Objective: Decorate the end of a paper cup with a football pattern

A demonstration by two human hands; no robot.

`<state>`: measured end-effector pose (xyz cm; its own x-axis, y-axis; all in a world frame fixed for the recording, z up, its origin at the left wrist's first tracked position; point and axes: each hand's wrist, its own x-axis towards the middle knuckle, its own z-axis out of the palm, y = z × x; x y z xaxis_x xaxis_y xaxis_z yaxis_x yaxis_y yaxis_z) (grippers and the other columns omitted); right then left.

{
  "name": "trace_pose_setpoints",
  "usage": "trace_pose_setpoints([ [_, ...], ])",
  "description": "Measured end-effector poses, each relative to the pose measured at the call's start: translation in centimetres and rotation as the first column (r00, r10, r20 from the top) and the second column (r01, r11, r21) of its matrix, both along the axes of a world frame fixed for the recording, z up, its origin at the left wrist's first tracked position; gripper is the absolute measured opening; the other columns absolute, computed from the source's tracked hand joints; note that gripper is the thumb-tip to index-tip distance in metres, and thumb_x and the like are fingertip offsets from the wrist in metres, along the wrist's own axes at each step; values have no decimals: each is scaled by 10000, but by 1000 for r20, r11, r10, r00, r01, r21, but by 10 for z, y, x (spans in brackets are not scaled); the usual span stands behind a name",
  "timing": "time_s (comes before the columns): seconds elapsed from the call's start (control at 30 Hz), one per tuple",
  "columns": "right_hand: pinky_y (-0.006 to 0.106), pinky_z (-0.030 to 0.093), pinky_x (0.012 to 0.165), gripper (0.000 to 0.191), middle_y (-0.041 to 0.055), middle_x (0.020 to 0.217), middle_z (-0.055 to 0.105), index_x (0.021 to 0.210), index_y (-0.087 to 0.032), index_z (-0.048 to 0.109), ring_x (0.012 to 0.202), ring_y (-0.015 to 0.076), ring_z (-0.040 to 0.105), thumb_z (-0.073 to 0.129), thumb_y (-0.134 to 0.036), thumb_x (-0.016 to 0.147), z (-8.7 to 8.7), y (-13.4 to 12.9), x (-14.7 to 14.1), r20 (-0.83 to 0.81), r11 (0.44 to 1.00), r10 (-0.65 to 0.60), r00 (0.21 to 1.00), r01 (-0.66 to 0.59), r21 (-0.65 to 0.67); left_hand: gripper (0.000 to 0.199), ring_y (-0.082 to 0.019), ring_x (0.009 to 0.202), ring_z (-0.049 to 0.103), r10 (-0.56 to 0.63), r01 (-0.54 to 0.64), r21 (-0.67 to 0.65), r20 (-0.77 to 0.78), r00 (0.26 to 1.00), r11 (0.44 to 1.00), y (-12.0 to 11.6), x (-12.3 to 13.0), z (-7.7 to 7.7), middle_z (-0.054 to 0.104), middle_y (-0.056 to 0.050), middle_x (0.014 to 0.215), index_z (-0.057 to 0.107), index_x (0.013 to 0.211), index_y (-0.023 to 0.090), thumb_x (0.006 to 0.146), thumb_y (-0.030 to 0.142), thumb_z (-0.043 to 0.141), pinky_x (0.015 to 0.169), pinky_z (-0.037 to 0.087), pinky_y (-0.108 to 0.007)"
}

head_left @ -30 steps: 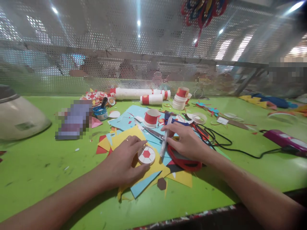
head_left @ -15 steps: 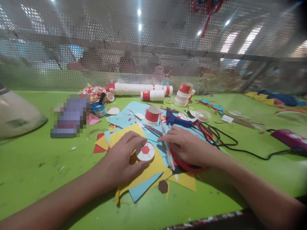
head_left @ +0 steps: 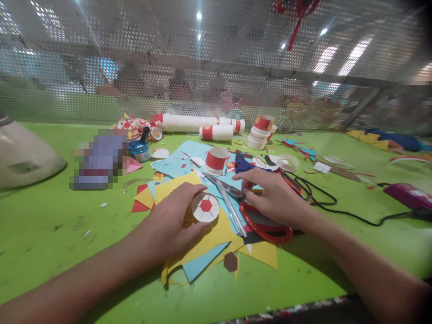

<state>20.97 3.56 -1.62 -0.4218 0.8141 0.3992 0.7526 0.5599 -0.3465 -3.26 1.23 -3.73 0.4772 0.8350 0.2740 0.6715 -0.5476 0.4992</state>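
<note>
A: Quick q: what's in the L hand [head_left: 168,220]?
B: White disc [head_left: 205,207] w/ a red hexagon in the middle, gripped at its edge btwn thumb & fingers, just above the yellow paper [head_left: 216,236].
A: And the R hand [head_left: 272,195]?
B: Fingers bent, nothing visibly held, so looks released. It's over the scissors [head_left: 266,235]; can't tell if it touches them.
A: Where's the clear pen [head_left: 231,208]?
B: Btwn the hands, just R of the disc & L of the R hand's fingertips. R hand is nearer. Long axis runs away from the person, far end slanting L, near end by the scissors' red handles.
A: Scissors lie the same way?
B: Roughly: handles near & R, blades far & L, toward the red-white cup [head_left: 216,160]. Blue glue gun [head_left: 248,163] is just beyond the R hand, partly hidden
</note>
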Motion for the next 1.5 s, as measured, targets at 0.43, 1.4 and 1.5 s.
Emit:
trace_pose_setpoints([
  [0.43,298,341,629,252,52,716,559,666,-156,568,715,186,477,592,-318,857,-6,-18,-20,350,999,-31,936,24,24,350,-214,967,536,-17,16,24,29,999,1000,0,5,5,548,-51,1060,482,1083,200,788,286,650,817,463,-361],
  [1.4,284,314,590,262,13,604,516,578,-183,439,622,146,465,548,-227,812,-15,-21,-26,153,988,-152,976,156,-14,337,-246,989,535,-39,37,-53,-44,998,998,-4,5,6,546,-66,1062,482,1068,210,774,281,632,830,465,-393],
  [1.5,280,305,582,267,8,604,500,578,-186,419,620,143,458,547,-222,809,-15,-20,-25,136,987,-155,978,158,-9,345,-235,980,530,-48,46,-47,-54,997,998,-3,4,1,537,-57,1057,477,1077,209,774,265,633,831,455,-388],
])
